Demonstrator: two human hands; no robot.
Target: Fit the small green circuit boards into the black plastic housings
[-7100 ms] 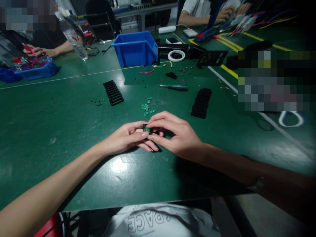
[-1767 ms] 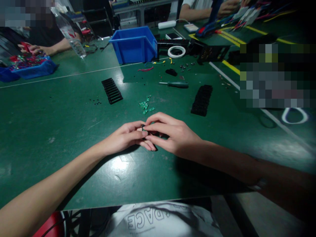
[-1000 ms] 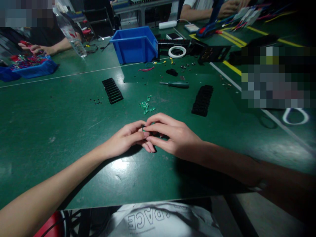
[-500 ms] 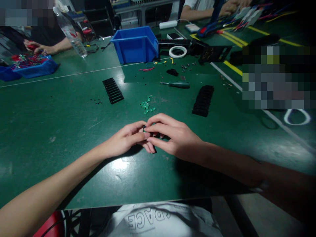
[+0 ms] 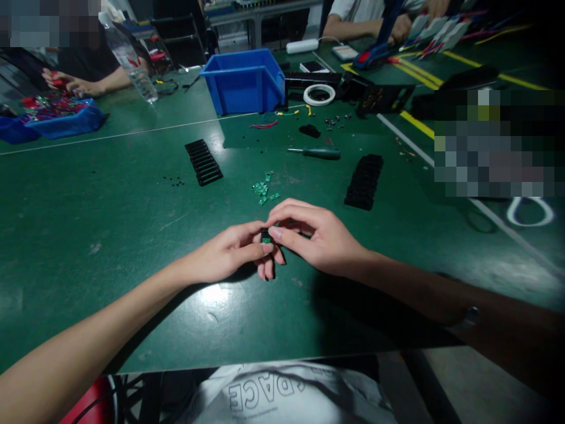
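Note:
My left hand (image 5: 227,253) holds a small black part with a green board (image 5: 265,236) between thumb and fingers. The fingertips of my right hand (image 5: 322,235) are closed on the upper right side of that same part. Just beyond my hands lie several small green circuit boards (image 5: 261,189) in a loose group. A slotted black strip (image 5: 203,162) lies to their left, with tiny black pieces (image 5: 177,181) beside it. Another row of black parts (image 5: 364,181) rests at the right.
A green-handled screwdriver (image 5: 321,152) lies beyond the boards. Farther back stand a blue bin (image 5: 242,88), a white ring (image 5: 319,94) and a plastic bottle (image 5: 132,65). Wires fill a blue tray (image 5: 70,125) at the left. Other people's hands are at the far side.
My right index finger and thumb have shifted on the part, so more of its black body shows. My left fingers have moved slightly.

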